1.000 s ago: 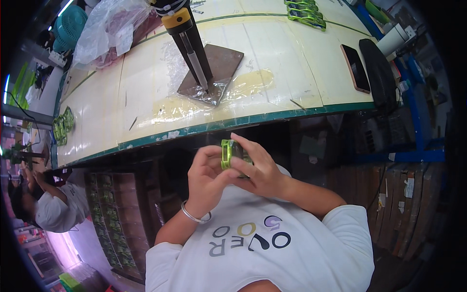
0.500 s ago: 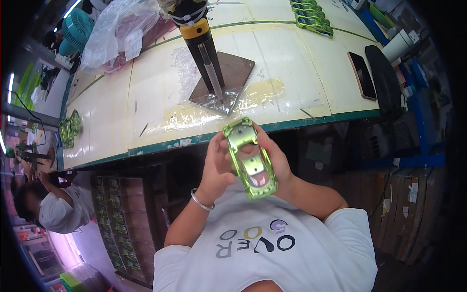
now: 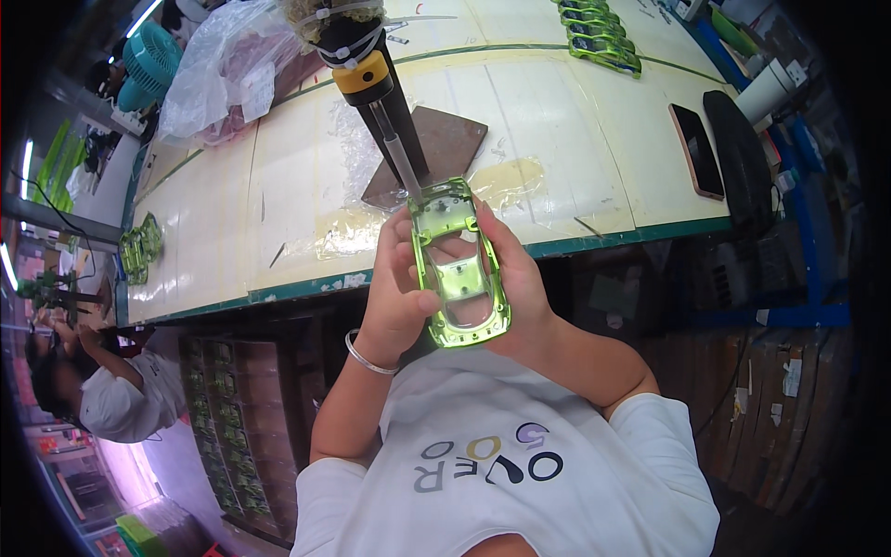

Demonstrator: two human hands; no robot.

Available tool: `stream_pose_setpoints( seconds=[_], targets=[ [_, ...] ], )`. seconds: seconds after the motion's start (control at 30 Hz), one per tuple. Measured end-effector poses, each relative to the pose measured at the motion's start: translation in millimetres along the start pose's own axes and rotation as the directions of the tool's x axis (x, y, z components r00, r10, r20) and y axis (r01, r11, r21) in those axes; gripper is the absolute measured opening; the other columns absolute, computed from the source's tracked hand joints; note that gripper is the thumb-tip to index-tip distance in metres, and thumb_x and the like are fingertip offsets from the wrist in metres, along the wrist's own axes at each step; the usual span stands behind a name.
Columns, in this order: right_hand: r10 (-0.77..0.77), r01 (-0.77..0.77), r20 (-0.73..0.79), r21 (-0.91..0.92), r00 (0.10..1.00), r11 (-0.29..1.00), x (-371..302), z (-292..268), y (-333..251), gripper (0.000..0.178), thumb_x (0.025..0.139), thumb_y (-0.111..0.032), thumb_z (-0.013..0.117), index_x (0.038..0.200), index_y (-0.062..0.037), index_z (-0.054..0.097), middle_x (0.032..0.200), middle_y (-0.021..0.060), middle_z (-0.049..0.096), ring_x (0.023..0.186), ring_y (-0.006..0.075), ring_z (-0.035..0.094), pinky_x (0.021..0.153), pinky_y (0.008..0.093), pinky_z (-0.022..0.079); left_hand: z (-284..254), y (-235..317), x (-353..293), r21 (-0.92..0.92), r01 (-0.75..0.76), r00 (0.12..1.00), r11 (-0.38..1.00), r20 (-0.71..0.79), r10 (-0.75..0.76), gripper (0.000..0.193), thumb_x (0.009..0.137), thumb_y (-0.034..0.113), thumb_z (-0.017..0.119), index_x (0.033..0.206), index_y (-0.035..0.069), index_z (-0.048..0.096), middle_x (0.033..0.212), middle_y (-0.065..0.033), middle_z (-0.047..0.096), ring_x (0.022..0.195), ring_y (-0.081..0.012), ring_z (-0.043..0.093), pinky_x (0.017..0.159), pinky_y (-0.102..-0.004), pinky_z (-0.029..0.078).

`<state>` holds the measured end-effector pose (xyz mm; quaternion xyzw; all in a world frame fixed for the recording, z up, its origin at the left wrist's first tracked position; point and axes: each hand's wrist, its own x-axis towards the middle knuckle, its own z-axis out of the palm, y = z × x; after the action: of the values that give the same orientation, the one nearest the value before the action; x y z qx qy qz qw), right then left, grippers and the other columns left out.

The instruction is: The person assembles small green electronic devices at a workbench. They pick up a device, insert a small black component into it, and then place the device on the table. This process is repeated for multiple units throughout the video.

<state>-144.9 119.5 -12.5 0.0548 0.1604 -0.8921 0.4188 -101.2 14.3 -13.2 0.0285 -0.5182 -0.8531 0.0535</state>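
Observation:
A shiny green toy car body (image 3: 461, 277) is held between both hands just past the table's near edge, its hollow inner side facing up. My left hand (image 3: 397, 295) grips its left side, thumb over the edge. Along the right side, my right hand (image 3: 512, 275) closes round it, some fingers hidden underneath. The far end of the car body meets the tip of an upright black tool (image 3: 399, 139) with a metal rod and yellow collar. Beneath that tool lies a brown square plate (image 3: 449, 139), partly covered by clear film.
More green car bodies lie on the table (image 3: 316, 200): a row (image 3: 601, 42) at the far right and a few (image 3: 140, 249) at the left. A phone (image 3: 696, 153) and a dark case (image 3: 738, 162) rest at right. Plastic bags (image 3: 218, 70) sit back left. Another person (image 3: 130, 395) works at far left.
Both hands have moved the car body forward and slightly left, up to the tool's rod. It is tilted a little differently now, and the tool's rod appears higher.

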Motion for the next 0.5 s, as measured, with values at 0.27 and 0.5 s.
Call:
stream_pose_setpoints(
  seconds=[0.27,0.5],
  targets=[
    [-0.020,0.021,0.013,-0.108,1.000,0.994,-6.7,7.4,-2.5,0.052,0.088,-0.045,0.030,0.117,-0.0034,0.040,0.106,0.0134,0.052,0.096,0.0205,0.054,0.085,0.0332,0.043,-2.8,0.3,-0.8,-0.041,-0.007,1.000,0.999,-0.004,0.007,0.103,0.051,0.040,0.078,0.125,0.000,0.018,0.110,-0.0091,0.045,0.102,-0.0190,0.048,0.087,-0.0311,0.040],
    [-0.100,0.105,0.036,-0.186,0.994,0.977,-13.5,1.7,-1.1,0.045,0.088,-0.044,0.033,0.120,-0.0137,0.038,0.107,0.0064,0.052,0.098,0.0168,0.052,0.082,0.0322,0.043,0.3,12.8,-1.7,-0.078,0.114,0.993,0.990,0.035,-0.112,0.099,0.055,0.036,0.077,0.125,0.000,0.017,0.114,-0.0123,0.041,0.109,-0.0208,0.043,0.090,-0.0324,0.037]
  ],
)
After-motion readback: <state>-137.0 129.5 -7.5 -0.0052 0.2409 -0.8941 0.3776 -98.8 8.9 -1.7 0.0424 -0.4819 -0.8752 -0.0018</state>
